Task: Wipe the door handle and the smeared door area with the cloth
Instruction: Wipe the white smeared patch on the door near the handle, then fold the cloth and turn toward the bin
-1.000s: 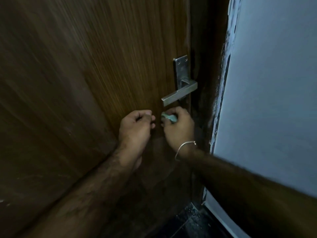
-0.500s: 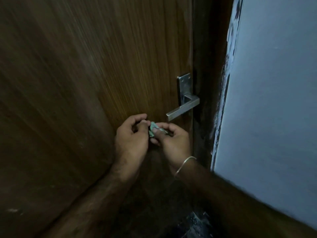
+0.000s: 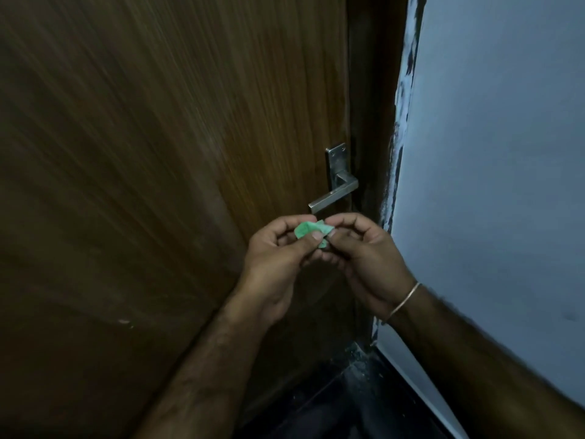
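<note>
A small green cloth point(image 3: 311, 231) is pinched between left hand point(image 3: 278, 264) and right hand point(image 3: 364, 258) below the door handle point(image 3: 334, 193); a second ago, only the right hand held it.

You see a pale blue wall point(image 3: 493, 153) on the right, a dark door frame point(image 3: 370, 106) beside it, and a black floor point(image 3: 357, 403) below.

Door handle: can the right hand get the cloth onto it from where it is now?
Probably yes. The right hand sits just below the door handle with nothing between them, but both it and the left hand pinch the green cloth, so the left must let go first.
</note>
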### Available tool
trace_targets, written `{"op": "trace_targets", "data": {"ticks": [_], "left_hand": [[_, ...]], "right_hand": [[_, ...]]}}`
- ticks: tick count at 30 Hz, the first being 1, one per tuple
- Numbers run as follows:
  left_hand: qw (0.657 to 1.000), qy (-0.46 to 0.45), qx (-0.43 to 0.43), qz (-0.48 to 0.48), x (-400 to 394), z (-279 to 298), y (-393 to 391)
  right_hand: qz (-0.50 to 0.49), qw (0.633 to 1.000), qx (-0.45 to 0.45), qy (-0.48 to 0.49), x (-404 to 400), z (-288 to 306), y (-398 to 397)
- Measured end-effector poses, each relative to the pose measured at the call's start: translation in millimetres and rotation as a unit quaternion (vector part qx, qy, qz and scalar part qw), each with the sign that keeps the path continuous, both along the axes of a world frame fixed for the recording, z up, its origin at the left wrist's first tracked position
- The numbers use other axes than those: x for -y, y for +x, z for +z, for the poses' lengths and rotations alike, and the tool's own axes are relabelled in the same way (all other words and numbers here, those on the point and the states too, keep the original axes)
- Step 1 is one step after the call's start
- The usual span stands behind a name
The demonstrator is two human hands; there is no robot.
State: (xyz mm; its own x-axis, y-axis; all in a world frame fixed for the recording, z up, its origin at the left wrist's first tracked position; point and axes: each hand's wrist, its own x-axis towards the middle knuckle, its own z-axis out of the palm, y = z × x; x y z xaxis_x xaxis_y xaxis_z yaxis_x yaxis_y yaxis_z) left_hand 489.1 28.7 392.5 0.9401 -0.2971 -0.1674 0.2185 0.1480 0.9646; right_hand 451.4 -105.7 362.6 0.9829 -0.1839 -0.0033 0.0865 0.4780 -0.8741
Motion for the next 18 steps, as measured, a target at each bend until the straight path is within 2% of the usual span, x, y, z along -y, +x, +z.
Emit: {"op": "trace_targets", "data": {"ticks": [3,7,9,14,18], "left_hand": [[0.999,-0.004,0.042,-0.003,4.3,17.4,-23.9],[0.987,0.069,0.147,-0.003,7.2,30.9,-48.3],[0.981,0.088,0.173,-0.014,8.8,37.0,-58.9],[0.993,-0.003,0.080,-0.085,4.6,38.6,-73.1],[0.992,-0.044,0.072,-0.097,1.5,33.2,-72.8]], "right_hand": [[0.006,1.000,-0.004,0.012,10.3,16.7,-27.2],[0.036,0.999,0.009,0.001,20.0,33.0,-60.6],[0.027,0.999,0.016,-0.020,23.1,40.9,-71.7],[-0.028,0.994,-0.003,-0.101,29.3,55.3,-94.4],[-0.104,0.982,-0.015,-0.158,22.6,54.3,-108.1]]}}
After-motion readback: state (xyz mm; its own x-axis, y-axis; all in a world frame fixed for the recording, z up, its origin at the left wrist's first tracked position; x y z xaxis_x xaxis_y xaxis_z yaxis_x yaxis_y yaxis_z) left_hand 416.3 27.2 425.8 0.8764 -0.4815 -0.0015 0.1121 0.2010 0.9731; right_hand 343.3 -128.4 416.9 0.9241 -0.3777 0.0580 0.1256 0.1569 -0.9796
